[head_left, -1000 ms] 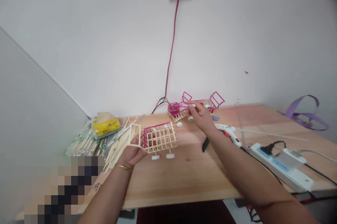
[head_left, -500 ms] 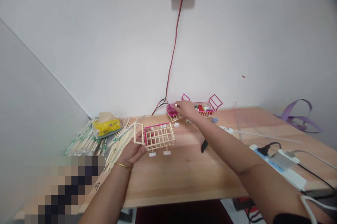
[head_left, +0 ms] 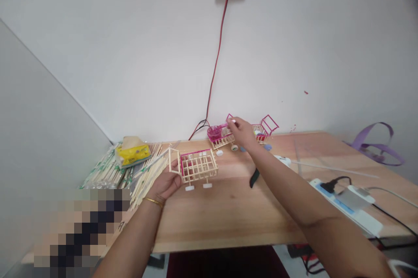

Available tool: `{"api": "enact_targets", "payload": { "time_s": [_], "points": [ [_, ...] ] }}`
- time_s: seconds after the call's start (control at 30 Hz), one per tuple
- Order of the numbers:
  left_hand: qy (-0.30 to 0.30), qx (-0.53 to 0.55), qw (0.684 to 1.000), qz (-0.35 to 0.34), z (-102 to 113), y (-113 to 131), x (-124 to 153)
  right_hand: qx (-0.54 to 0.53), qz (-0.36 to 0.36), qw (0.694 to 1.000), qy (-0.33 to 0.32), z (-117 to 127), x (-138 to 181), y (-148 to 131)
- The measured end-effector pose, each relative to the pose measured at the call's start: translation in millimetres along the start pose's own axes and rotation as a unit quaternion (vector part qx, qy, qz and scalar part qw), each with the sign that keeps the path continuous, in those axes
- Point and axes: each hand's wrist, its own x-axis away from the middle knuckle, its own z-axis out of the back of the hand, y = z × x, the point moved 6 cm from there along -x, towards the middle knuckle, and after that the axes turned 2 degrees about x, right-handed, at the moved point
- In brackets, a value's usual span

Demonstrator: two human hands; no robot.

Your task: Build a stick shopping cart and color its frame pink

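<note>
My left hand is closed on a miniature shopping cart made of pale wooden sticks, holding it upright over the table. Two of its top edges are pink, and white discs serve as wheels. My right hand pinches a slim tool with a white end, its kind too small to make out. Just left of that hand sits a pink-smeared clear cup, in a second stick cart with a pink rim. Behind the wrist, partly hidden, stands a third cart with a pink handle and colourful contents.
Bundled wooden sticks and a yellow tissue pack lie at left. A dark curved handle is under my right forearm. A glue gun's white body, glue stick, power strip and purple strap are at right.
My right hand has drawn back from the pink cup, up and to the right, with the white-ended tool. My left hand holds the cart almost where it was.
</note>
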Motion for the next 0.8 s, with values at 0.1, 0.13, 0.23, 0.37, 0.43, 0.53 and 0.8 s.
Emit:
{"api": "enact_targets", "payload": {
  "time_s": [0.1,0.13,0.23,0.37,0.43,0.53,0.8],
  "points": [
    [0.020,0.006,1.000,-0.011,2.8,0.6,-1.5,-0.128,-0.053,0.990,0.022,14.1,20.7,11.2],
    [0.022,0.006,1.000,-0.011,3.6,0.4,-2.0,-0.168,-0.069,0.983,0.009,14.6,29.9,14.6],
    [0.017,0.001,1.000,-0.005,4.5,-1.4,-2.7,-0.265,-0.110,0.957,-0.034,9.0,59.0,22.9],
    [0.003,-0.015,1.000,-0.010,1.5,-1.2,-2.3,-0.348,-0.145,0.924,-0.068,-2.9,82.2,30.6],
    [0.004,-0.021,1.000,-0.013,0.4,0.0,-2.2,-0.372,-0.152,0.913,-0.076,-6.9,84.0,33.1],
    [0.005,-0.022,1.000,-0.004,0.3,0.0,-2.8,-0.391,-0.157,0.903,-0.085,-10.2,81.7,35.3],
    [0.015,-0.024,1.000,0.013,1.6,-0.9,-3.0,-0.392,-0.156,0.899,-0.113,-13.1,82.8,38.8]
  ]
}}
